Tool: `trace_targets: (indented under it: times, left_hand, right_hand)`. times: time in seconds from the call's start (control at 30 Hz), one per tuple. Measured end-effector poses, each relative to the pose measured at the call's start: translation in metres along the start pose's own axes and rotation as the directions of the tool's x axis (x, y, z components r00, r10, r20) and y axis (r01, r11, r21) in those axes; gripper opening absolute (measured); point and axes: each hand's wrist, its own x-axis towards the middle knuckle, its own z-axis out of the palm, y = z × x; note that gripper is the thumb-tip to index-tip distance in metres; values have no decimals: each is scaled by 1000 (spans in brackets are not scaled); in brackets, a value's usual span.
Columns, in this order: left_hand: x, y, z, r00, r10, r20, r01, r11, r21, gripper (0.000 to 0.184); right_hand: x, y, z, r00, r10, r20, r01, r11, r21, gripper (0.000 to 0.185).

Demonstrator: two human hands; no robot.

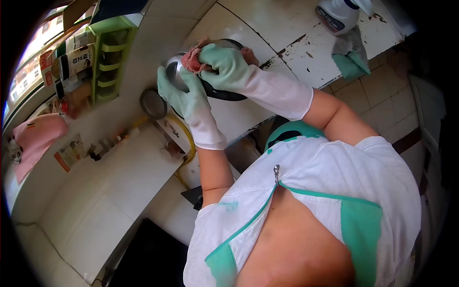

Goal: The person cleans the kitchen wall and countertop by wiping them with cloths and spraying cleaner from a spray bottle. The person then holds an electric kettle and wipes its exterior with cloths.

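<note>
Right grip [224, 64]: Gloved in pale green and white, it clutches a reddish cloth [191, 60], bunched against the upper side of a dark-and-silver appliance.
Left grip [185, 95]: In a matching glove, thumb and fingers spread apart, it rests on the appliance's silver part without closing around it.
Appliance [222, 92]: It sits beneath both gloves at the left end of the worktop [308, 71], near the wall (the gloves hide so much that its kind cannot be told).
Worktop: White, tiled and chipped, with dark seams and worn patches.
Far right: A white spray bottle [337, 16] stands near the edge; just beside it, a grey-and-green glove or cloth [351, 55] drapes over the side.
Left: A round, dark-rimmed utensil [154, 104] is beside the appliance; beyond it, a green rack [114, 60] holds containers, and a pink cloth [42, 136] hangs near the window [26, 74].
</note>
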Motion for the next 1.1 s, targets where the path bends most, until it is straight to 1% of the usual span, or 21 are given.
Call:
trace_targets:
  times: [0.13,0.17,0.23,0.27,0.3,0.33,0.37,0.43,0.47,0.53,0.6,0.63,0.67,0.7,0.77,0.87,0.9,0.93,1.0,1.07,1.1]
  left_hand:
    - [6,16,-19,986,-120,113,99,979,178,75]
    - [12,14,-20,989,-55,138,34,988,147,73]
    - [15,1,-20,982,60,177,-77,993,87,69]
    - [13,-9,-13,966,228,118,-227,974,-29,61]
    - [16,-10,-9,973,186,135,-169,977,-128,59]
    - [17,-12,-4,977,142,159,-103,968,-229,57]
    - [14,-14,-4,977,87,192,-23,949,-315,55]
    - [9,-4,-3,990,37,133,-10,981,-194,55]
    - [7,6,-3,994,16,111,3,985,-170,55]
    - [4,13,-4,997,-24,71,35,986,-162,55]
    - [2,9,-3,998,-6,64,15,989,-144,51]
    - [3,7,-2,998,6,62,2,991,-133,50]
    - [4,7,-2,998,24,59,-15,990,-143,50]
    - [2,8,-5,997,21,68,-11,988,-152,50]
    - [4,12,-4,997,21,75,-7,982,-186,50]
    - [3,16,-9,996,-6,89,19,988,-152,49]
    - [5,16,-7,997,8,80,3,990,-139,49]
    - [5,19,-9,996,5,89,8,988,-154,49]
    - [2,18,-9,997,-1,73,12,989,-149,49]
    - [8,17,-6,997,18,71,-7,989,-147,49]
    - [10,15,-7,996,28,79,-16,990,-138,49]
  right_hand:
    - [-4,56,-35,911,412,-20,-405,886,-224,10]
    - [-15,89,-27,892,452,-15,-439,872,217,15]
    - [-4,32,-36,800,597,58,-580,746,327,16]
    - [-1,-4,-36,834,546,78,-541,784,304,15]
    - [4,-27,-36,868,488,91,-492,825,277,16]
    - [0,-22,-25,890,397,224,-455,753,474,17]
    - [0,-7,-11,997,-69,30,61,975,214,19]
    - [-3,14,-4,991,124,55,-135,863,486,17]
    - [-2,-1,-18,953,277,122,-302,897,323,13]
    - [-11,19,-34,726,674,135,-677,666,312,19]
    - [-16,61,-41,720,694,-16,-693,719,49,22]
    - [-20,78,-38,838,534,-108,-545,825,-147,23]
    - [-19,67,-35,870,486,-83,-493,858,-146,24]
    - [-18,55,-32,898,436,-57,-440,887,-143,24]
    - [11,-25,-28,826,536,175,-564,795,223,24]
    - [8,7,-20,858,495,135,-513,832,209,20]
    - [9,17,-26,854,520,-11,-520,854,-9,14]
    - [-4,75,-23,904,422,-72,-417,906,71,14]
    - [-1,67,-21,883,456,-109,-432,882,186,14]
    - [5,19,-27,738,674,-41,-648,723,241,15]
    - [13,-11,-27,802,583,134,-590,735,335,14]
